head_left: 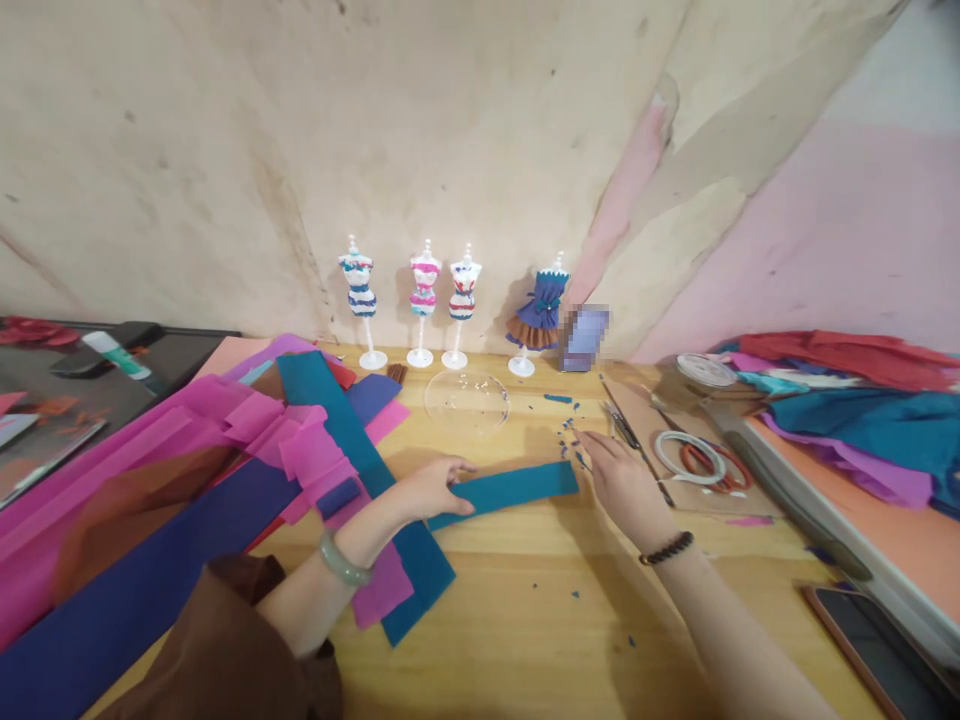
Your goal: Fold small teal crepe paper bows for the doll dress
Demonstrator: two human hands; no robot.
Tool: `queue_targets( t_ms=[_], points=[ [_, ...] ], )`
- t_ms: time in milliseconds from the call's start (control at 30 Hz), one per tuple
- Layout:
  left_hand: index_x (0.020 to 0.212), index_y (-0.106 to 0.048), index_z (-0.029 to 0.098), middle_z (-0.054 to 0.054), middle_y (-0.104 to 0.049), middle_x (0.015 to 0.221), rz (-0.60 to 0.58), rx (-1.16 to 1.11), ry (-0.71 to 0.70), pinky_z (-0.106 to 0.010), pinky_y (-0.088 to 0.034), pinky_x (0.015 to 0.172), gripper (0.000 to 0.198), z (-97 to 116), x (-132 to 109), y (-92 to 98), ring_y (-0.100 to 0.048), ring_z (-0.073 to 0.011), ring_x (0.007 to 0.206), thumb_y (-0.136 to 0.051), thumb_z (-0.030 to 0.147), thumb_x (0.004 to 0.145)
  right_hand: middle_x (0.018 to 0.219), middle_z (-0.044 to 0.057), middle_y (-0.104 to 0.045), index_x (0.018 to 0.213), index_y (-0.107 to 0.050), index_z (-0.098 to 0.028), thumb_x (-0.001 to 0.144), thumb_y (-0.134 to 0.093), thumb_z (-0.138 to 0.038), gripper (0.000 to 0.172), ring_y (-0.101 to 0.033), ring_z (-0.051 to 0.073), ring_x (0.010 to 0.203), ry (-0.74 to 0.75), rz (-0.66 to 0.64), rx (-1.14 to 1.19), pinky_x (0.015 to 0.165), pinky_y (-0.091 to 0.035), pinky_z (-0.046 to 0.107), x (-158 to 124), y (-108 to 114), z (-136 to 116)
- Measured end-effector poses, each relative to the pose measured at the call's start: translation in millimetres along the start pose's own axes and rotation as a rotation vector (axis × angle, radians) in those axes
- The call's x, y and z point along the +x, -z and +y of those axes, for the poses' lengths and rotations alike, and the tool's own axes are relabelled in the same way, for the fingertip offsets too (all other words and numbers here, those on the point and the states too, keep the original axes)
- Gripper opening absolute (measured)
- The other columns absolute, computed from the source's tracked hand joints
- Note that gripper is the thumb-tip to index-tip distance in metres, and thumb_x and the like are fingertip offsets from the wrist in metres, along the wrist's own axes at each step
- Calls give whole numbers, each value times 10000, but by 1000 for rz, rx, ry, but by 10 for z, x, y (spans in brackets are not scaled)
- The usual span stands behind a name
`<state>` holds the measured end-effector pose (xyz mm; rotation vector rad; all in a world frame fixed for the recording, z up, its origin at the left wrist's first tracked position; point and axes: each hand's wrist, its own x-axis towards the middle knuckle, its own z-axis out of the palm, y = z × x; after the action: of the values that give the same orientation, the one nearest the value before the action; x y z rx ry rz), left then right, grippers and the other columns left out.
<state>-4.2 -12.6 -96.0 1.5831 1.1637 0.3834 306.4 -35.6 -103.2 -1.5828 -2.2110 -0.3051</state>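
A short teal crepe-paper strip (517, 490) lies flat on the wooden table (540, 610). My left hand (435, 485) rests on its left end, fingers closed on the paper's edge. My right hand (619, 475) reaches past the strip's right end with fingers stretched toward small blue paper scraps (568, 432) and a thin metal tool (626, 432); it holds nothing I can see. A jade bangle is on my left wrist, a dark bead bracelet on my right.
Four small mannequin stands (424, 300) line the wall, one in a blue and brown paper dress (541, 312). A clear dish (466, 402) sits before them. Pink, blue and teal paper sheets (225, 470) pile at left. Tape rolls (694, 455) and a phone (877, 650) lie right.
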Motion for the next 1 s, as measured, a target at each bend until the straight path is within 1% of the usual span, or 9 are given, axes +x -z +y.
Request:
queue_targets(
  t_ms=[100,200,300,467,567,667,800,900,1000],
  points=[
    [1221,-605,139,-133,-663,1163,-11,47,-10,-345,-477,881,705,-85,67,-28,-601,-288,1093,-776,216,541,1180,141,-641,1232,-585,-153,804,-380,-31,490,-585,270,1095,-42,74,103,933,-500,465,-20,17,-166],
    [1207,-610,134,-140,-657,1186,-35,41,-11,-357,-472,909,685,-141,108,-46,-594,-290,1116,-772,208,546,1143,126,-650,1203,-596,-183,859,-399,-75,411,-597,246,1071,27,103,291,939,-508,458,-65,30,-524],
    [1158,-634,147,-114,-676,1147,-18,-1,-28,-368,-475,902,625,-152,117,-60,-615,-271,1058,-768,188,549,1125,116,-650,1218,-583,-201,894,-416,-82,384,-596,233,1053,165,-14,429,919,-522,447,-118,31,-946],
    [1268,-536,105,-96,-694,933,93,-261,55,-344,-510,756,678,-81,88,-69,-647,-219,848,-744,157,625,963,120,-655,1177,-588,-172,898,-435,-109,324,-623,240,875,170,-66,395,785,-565,427,-174,30,-1371],
    [1357,-427,111,-85,-672,914,144,-487,112,-309,-502,737,736,-12,61,-111,-639,-172,773,-707,104,676,960,117,-641,1189,-554,-179,878,-452,-100,337,-618,247,851,156,-83,342,747,-562,423,-192,29,-1433],
    [1365,-410,157,-49,-644,886,160,-595,166,-261,-482,704,716,55,23,-213,-618,-134,746,-684,74,709,981,127,-628,1165,-537,-172,857,-483,-97,321,-611,259,861,141,-88,292,729,-554,422,-219,8,-1439],
    [1383,-376,247,-22,-623,894,70,-743,267,-227,-462,609,631,134,-46,-370,-592,-109,700,-604,126,808,954,133,-620,1076,-572,-157,852,-512,-89,242,-602,261,849,142,-69,203,733,-541,415,-257,-15,-1392],
    [1416,-334,264,-39,-645,970,-11,-850,256,-243,-496,663,659,166,-78,-427,-602,-107,733,-602,154,824,875,107,-623,953,-614,-162,865,-508,-87,156,-586,241,786,169,-90,192,700,-528,396,-278,9,-1285],
    [1468,-237,226,-76,-659,999,-55,-745,258,-301,-527,724,705,170,-77,-417,-624,-134,759,-585,237,855,823,89,-628,870,-633,-167,890,-501,-115,143,-571,227,759,170,-118,242,681,-515,381,-305,48,-1136]
  ],
)
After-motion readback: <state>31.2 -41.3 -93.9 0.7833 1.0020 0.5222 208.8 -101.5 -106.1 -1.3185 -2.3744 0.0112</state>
